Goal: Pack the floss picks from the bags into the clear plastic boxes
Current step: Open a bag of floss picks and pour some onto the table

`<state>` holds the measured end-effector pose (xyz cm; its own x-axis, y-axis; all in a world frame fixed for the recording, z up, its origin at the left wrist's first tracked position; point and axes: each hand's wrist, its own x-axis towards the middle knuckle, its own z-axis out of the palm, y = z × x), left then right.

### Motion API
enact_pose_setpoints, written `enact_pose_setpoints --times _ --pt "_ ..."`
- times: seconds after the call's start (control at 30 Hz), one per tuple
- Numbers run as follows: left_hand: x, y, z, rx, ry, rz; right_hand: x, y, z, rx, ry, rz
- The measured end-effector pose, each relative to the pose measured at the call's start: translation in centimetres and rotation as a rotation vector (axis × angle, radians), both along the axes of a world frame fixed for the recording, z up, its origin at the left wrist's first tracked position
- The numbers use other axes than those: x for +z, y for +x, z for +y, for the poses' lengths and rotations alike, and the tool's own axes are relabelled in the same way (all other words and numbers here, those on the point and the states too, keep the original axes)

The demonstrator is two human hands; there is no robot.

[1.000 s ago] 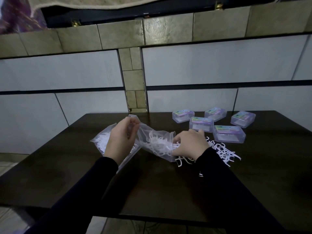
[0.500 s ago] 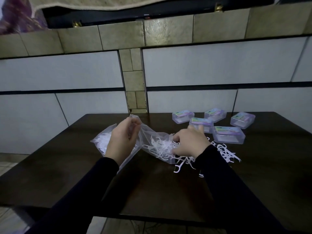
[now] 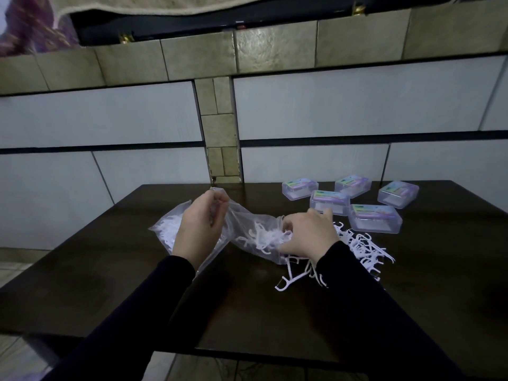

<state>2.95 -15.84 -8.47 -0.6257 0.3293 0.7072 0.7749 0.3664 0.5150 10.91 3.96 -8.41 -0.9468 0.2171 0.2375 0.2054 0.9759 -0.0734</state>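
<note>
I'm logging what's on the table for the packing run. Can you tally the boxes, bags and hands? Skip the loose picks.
Clear boxes: 5
Plastic bags: 2, one gripped by the left hand with the right hand at its mouth, one lying behind the left hand
Hands: 2
Total: 9

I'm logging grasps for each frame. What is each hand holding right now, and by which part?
The left hand grips the clear bag by its raised far end. The right hand is at the bag's open end among the floss picks; its hold cannot be told.
</note>
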Motion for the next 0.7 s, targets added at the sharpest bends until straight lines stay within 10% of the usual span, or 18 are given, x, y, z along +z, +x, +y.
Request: enact_pose_setpoints --times 0.7 --pt "0.1 -0.1 -0.3 0.012 0.015 -0.021 0.0 -0.3 0.0 0.096 -0.046 -0.123"
